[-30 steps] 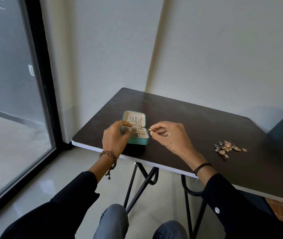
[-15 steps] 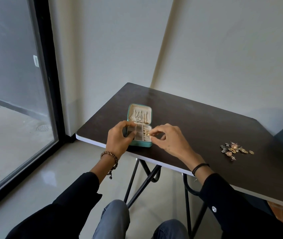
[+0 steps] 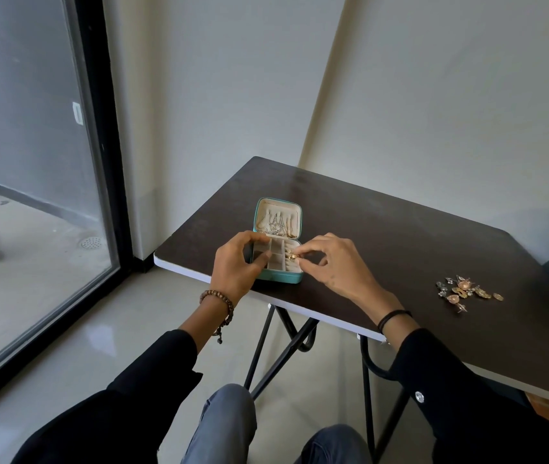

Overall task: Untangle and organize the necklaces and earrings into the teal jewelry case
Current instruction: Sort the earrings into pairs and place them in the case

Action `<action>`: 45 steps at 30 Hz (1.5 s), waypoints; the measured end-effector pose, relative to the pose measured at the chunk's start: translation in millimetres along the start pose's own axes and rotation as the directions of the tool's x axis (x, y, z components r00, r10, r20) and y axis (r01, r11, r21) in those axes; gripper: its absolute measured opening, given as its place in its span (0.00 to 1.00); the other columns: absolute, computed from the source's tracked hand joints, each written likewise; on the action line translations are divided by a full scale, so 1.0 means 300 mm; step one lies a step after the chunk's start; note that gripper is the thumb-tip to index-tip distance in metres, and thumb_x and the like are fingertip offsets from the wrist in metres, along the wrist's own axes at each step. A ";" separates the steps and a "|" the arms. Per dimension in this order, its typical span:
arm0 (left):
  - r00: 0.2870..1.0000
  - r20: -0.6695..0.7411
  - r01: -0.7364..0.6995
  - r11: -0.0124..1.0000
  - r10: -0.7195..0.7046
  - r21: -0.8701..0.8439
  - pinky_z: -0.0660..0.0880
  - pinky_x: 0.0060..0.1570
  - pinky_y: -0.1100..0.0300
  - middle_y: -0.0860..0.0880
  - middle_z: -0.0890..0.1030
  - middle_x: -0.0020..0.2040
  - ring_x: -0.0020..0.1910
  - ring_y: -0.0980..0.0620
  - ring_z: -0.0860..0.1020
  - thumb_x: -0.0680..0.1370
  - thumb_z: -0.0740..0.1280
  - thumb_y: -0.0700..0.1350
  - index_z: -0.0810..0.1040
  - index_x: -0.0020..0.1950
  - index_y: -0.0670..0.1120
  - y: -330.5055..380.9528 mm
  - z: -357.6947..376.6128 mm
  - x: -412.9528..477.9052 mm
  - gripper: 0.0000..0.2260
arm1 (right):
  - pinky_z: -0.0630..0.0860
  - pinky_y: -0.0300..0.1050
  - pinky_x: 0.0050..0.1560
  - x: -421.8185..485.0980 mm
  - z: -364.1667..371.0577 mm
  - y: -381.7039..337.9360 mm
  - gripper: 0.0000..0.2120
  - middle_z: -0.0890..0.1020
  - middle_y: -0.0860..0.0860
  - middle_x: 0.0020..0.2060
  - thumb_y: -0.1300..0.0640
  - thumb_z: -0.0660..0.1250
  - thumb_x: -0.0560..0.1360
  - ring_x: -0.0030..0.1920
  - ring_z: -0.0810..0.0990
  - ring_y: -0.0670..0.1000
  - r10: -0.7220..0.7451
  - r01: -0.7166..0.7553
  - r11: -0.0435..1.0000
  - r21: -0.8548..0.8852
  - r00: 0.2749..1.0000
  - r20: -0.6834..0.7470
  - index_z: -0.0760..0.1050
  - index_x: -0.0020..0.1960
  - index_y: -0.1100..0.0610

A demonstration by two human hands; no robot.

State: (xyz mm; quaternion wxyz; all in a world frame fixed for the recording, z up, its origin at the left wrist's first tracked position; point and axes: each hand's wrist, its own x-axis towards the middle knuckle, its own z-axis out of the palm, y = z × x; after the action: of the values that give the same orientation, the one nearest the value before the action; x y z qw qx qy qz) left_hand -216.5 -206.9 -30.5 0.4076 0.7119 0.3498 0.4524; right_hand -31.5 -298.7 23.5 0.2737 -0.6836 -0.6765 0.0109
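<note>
The jewelry case (image 3: 278,278) is teal outside and cream inside; the earring (image 3: 292,255) over it is gold. The table (image 3: 400,236) has a dark brown top, a white edge and black legs (image 3: 368,406). The loose earrings (image 3: 465,291) are gold, silver and pinkish. The sleeves (image 3: 152,373) are black, the bead bracelet (image 3: 219,298) brown, the trousers (image 3: 222,426) grey-blue
</note>
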 end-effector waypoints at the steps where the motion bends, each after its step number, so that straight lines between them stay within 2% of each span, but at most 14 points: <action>1: 1.000 0.001 -0.001 1.000 0.001 -0.001 0.82 0.50 0.58 0.49 0.79 0.64 0.61 0.50 0.78 0.76 0.72 0.41 0.79 0.58 0.46 0.000 0.000 0.000 0.11 | 0.82 0.51 0.46 -0.001 0.000 -0.001 0.10 0.83 0.42 0.47 0.54 0.73 0.76 0.46 0.78 0.45 0.001 -0.001 1.000 -0.004 1.000 0.009 0.86 0.57 0.50; 3: 1.000 0.005 -0.004 1.000 0.004 -0.003 0.82 0.50 0.57 0.49 0.79 0.64 0.61 0.50 0.78 0.76 0.72 0.41 0.79 0.58 0.46 0.000 0.001 0.000 0.12 | 0.81 0.49 0.47 -0.004 0.000 -0.003 0.10 0.81 0.42 0.47 0.55 0.73 0.77 0.44 0.77 0.44 0.008 -0.008 1.000 -0.009 1.000 0.024 0.86 0.58 0.50; 8: 1.000 0.006 -0.006 1.000 0.006 0.000 0.83 0.51 0.55 0.49 0.79 0.64 0.61 0.49 0.78 0.76 0.73 0.41 0.79 0.59 0.46 -0.001 0.001 0.000 0.12 | 0.78 0.42 0.44 -0.004 0.012 0.000 0.10 0.80 0.48 0.52 0.52 0.74 0.77 0.39 0.76 0.42 0.079 -0.079 0.997 0.008 0.997 0.013 0.85 0.57 0.47; 11: 1.000 0.005 -0.003 1.000 0.003 0.003 0.82 0.50 0.59 0.49 0.79 0.64 0.61 0.50 0.78 0.76 0.72 0.41 0.79 0.59 0.46 0.001 0.001 -0.002 0.12 | 0.77 0.44 0.46 -0.009 0.021 -0.002 0.09 0.80 0.44 0.51 0.52 0.73 0.77 0.47 0.73 0.43 0.045 -0.045 0.998 -0.032 0.999 0.016 0.85 0.57 0.47; 14: 1.000 0.003 -0.008 1.000 0.008 0.003 0.81 0.47 0.65 0.49 0.79 0.64 0.60 0.51 0.78 0.76 0.72 0.42 0.79 0.59 0.46 0.002 0.000 -0.003 0.11 | 0.71 0.38 0.47 -0.025 0.030 0.001 0.10 0.78 0.42 0.51 0.52 0.71 0.78 0.51 0.68 0.39 0.016 -0.015 0.999 -0.046 1.000 0.008 0.85 0.58 0.49; 17: 1.000 -0.003 -0.009 1.000 0.009 0.007 0.80 0.45 0.69 0.49 0.79 0.64 0.59 0.53 0.78 0.76 0.72 0.42 0.79 0.58 0.46 0.003 0.002 -0.005 0.11 | 0.69 0.36 0.53 -0.045 0.041 0.011 0.11 0.75 0.43 0.51 0.54 0.69 0.80 0.54 0.70 0.42 0.067 -0.067 0.997 0.024 0.998 0.019 0.84 0.61 0.51; 19: 1.000 -0.007 -0.012 1.000 0.012 0.000 0.80 0.45 0.69 0.50 0.79 0.63 0.59 0.52 0.78 0.76 0.72 0.41 0.80 0.58 0.46 0.000 0.003 -0.008 0.11 | 0.69 0.35 0.53 -0.058 0.047 0.011 0.12 0.75 0.44 0.51 0.54 0.68 0.80 0.54 0.73 0.45 0.093 -0.095 0.993 0.068 0.995 0.027 0.84 0.62 0.50; 24: 1.000 -0.011 -0.006 1.000 0.006 0.000 0.82 0.46 0.64 0.50 0.79 0.63 0.60 0.50 0.79 0.76 0.72 0.41 0.80 0.57 0.47 0.008 -0.001 -0.011 0.10 | 0.73 0.28 0.45 -0.083 0.039 -0.005 0.11 0.77 0.44 0.52 0.55 0.71 0.79 0.49 0.78 0.43 0.150 -0.141 0.976 0.167 0.988 -0.039 0.83 0.60 0.50; 31: 0.992 -0.007 -0.120 0.978 0.123 0.173 0.82 0.50 0.54 0.49 0.82 0.60 0.59 0.52 0.79 0.76 0.73 0.45 0.81 0.55 0.50 0.067 0.017 -0.023 0.08 | 0.72 0.27 0.45 -0.108 0.012 -0.026 0.07 0.81 0.45 0.50 0.56 0.71 0.78 0.48 0.79 0.39 0.113 -0.091 0.974 0.207 0.989 -0.096 0.84 0.55 0.53; 34: 0.986 -0.005 -0.160 0.951 0.168 0.265 0.78 0.59 0.46 0.50 0.83 0.59 0.61 0.48 0.78 0.75 0.72 0.46 0.81 0.52 0.55 0.117 0.038 -0.019 0.08 | 0.71 0.26 0.45 -0.118 -0.013 -0.028 0.06 0.81 0.44 0.49 0.57 0.71 0.78 0.49 0.79 0.39 0.105 -0.073 0.973 0.219 0.985 -0.136 0.84 0.55 0.54; 36: 0.983 0.008 -0.178 0.943 0.183 0.281 0.77 0.60 0.44 0.53 0.83 0.57 0.62 0.47 0.77 0.74 0.72 0.48 0.80 0.52 0.59 0.160 0.062 -0.019 0.09 | 0.71 0.25 0.46 -0.132 -0.035 -0.022 0.06 0.82 0.44 0.48 0.57 0.71 0.78 0.49 0.79 0.39 0.119 -0.078 0.970 0.231 0.978 -0.170 0.84 0.55 0.54; 38: 0.976 0.032 -0.215 0.940 0.214 0.267 0.76 0.60 0.44 0.58 0.81 0.51 0.59 0.50 0.78 0.74 0.72 0.47 0.81 0.52 0.58 0.204 0.093 -0.021 0.09 | 0.72 0.26 0.48 -0.154 -0.062 -0.004 0.06 0.82 0.43 0.48 0.57 0.71 0.78 0.49 0.80 0.40 0.135 -0.084 0.966 0.246 0.971 -0.197 0.84 0.54 0.53; 42: 0.951 0.120 -0.305 0.927 0.285 0.217 0.75 0.62 0.52 0.56 0.83 0.53 0.56 0.57 0.79 0.75 0.73 0.45 0.83 0.55 0.51 0.255 0.191 -0.016 0.09 | 0.72 0.25 0.49 -0.213 -0.127 0.058 0.06 0.83 0.43 0.49 0.56 0.71 0.79 0.49 0.81 0.40 0.191 -0.127 0.957 0.262 0.954 -0.233 0.84 0.55 0.52; 45: 0.932 0.194 -0.345 0.913 0.306 0.216 0.72 0.57 0.70 0.55 0.83 0.55 0.57 0.59 0.78 0.77 0.72 0.44 0.82 0.57 0.49 0.294 0.286 -0.022 0.09 | 0.71 0.24 0.48 -0.265 -0.181 0.125 0.06 0.84 0.42 0.49 0.57 0.71 0.79 0.49 0.81 0.38 0.233 -0.162 0.951 0.264 0.936 -0.264 0.83 0.55 0.52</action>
State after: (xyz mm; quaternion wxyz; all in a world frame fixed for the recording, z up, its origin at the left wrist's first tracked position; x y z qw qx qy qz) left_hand -127.7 -272.6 24.2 0.2608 0.8387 0.2465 0.4097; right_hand 17.1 -389.8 26.9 0.4479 -0.7047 -0.5499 0.0184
